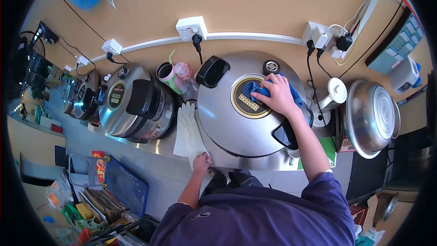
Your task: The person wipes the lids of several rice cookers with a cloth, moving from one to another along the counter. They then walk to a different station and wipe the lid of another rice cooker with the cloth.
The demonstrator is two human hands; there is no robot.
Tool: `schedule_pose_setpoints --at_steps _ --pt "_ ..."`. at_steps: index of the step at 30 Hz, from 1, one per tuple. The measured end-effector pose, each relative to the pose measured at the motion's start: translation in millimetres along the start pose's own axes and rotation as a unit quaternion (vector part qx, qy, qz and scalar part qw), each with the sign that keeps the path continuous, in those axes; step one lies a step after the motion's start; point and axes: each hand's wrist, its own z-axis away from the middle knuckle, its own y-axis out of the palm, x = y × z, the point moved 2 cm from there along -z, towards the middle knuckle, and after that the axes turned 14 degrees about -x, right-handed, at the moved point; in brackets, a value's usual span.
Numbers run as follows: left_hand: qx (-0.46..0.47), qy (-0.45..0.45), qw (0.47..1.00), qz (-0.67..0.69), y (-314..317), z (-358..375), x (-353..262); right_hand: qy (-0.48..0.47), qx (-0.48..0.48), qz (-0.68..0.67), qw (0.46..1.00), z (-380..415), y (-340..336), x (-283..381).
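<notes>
A large round steel cooker stands on the counter in front of me, its lid closed. My right hand is closed on a blue cloth, pressed to the lid beside the round gold-rimmed label and just below a black knob. Part of the cloth trails out to the right, behind the hand. At the counter's front edge, my left hand has its fingers pressed together at the lower end of pale white gloves. These gloves lie left of the cooker.
More cookers line the counter on the left. Behind the gloves are pink cups. Steel basins and a white-lidded container stand at right. Cords hang from wall sockets. A blue board and cardboard are at lower left.
</notes>
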Motion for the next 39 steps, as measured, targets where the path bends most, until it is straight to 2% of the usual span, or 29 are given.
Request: schedule_pose_setpoints --at_steps 5,7,11,15,17,18,20,22,24,26,28,29,31,32,34,36,37,38,39 --pt "-0.010 -0.009 0.997 0.082 29.5 11.0 25.4 0.007 0.001 0.018 1.000 -2.5 3.6 -0.7" --pt "-0.045 0.028 0.991 0.125 30.7 14.6 23.7 0.006 0.000 0.020 1.000 -1.3 6.9 -3.2" --pt "-0.049 0.022 0.983 0.173 30.0 34.2 22.2 0.011 0.003 0.050 0.999 3.4 10.8 -2.2" --pt "0.002 0.004 0.982 0.191 43.7 66.0 47.9 0.006 -0.023 0.082 0.996 25.7 5.4 32.7" --pt "0.098 -0.015 0.979 0.179 53.0 90.6 74.0 0.014 -0.013 0.085 0.996 45.3 3.0 57.2" --pt "0.100 -0.012 0.978 0.180 58.0 103.7 93.9 0.017 -0.003 0.084 0.996 54.9 1.7 71.0" --pt "0.116 -0.077 0.962 0.236 72.4 134.5 150.5 0.013 -0.030 0.105 0.994 69.8 -2.8 98.8" --pt "0.102 -0.124 0.977 0.140 85.8 170.0 216.3 0.039 -0.054 0.124 0.990 87.2 -2.7 117.9" --pt "0.058 -0.233 0.955 0.175 34.0 221.4 224.8 0.025 -0.149 0.152 0.977 107.2 4.6 140.4" --pt "0.083 -0.346 0.911 0.206 40.3 270.0 283.5 0.019 -0.213 0.205 0.955 125.9 9.5 160.2" --pt "0.183 -0.443 0.836 0.266 73.6 323.3 365.8 0.028 -0.229 0.218 0.948 148.4 19.0 168.3" --pt "0.213 -0.454 0.829 0.249 71.2 347.9 381.2 0.032 -0.265 0.217 0.939 162.0 23.2 169.2" --pt "0.242 -0.409 0.865 0.163 52.7 377.7 380.7 0.044 -0.317 0.204 0.925 198.7 40.5 158.3" --pt "0.250 -0.388 0.877 0.133 46.8 387.3 378.5 0.029 -0.310 0.221 0.924 217.0 49.3 153.8" --pt "0.258 -0.352 0.893 0.108 42.6 394.6 373.7 0.084 -0.191 0.232 0.950 254.7 69.7 148.3" --pt "0.255 -0.319 0.907 0.100 43.2 386.9 368.0 0.191 0.040 0.214 0.957 310.3 101.0 136.5" --pt "0.249 -0.305 0.913 0.103 45.0 378.4 363.1 0.359 0.230 0.137 0.894 358.1 120.9 110.8" --pt "0.241 -0.295 0.918 0.109 46.6 369.6 359.0 0.369 0.106 0.099 0.918 412.4 130.4 109.9" --pt "0.228 -0.288 0.922 0.119 45.4 357.8 351.6 0.477 0.183 0.093 0.855 459.6 131.0 108.2"
